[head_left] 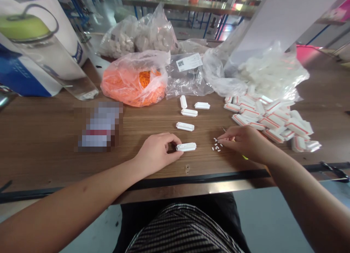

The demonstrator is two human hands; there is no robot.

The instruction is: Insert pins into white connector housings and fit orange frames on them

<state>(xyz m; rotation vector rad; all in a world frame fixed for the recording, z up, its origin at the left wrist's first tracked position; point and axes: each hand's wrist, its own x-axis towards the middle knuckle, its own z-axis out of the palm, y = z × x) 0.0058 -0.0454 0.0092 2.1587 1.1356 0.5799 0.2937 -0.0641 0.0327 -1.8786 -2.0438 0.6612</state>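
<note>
My left hand [160,151] pinches the end of a white plastic connector housing [186,147] lying on the table, its row of slots facing up. To its right, my right hand [240,140] has its fingertips closed together at a small scatter of tiny white pieces [217,148]. Whatever those fingertips hold is too small to make out. A thin tip shows above the right fingers and a yellow-green end [245,157] below the palm; I cannot tell if they belong to one tool. Beyond the left hand lie several similar white housings [185,126].
On the right is a pile of white housings with orange strips [273,118], with a clear bag [273,70] behind it. A bag of orange parts [133,81], a labelled plastic bag [188,76], a water bottle [54,59] and a blurred flat object [100,125] surround the work area.
</note>
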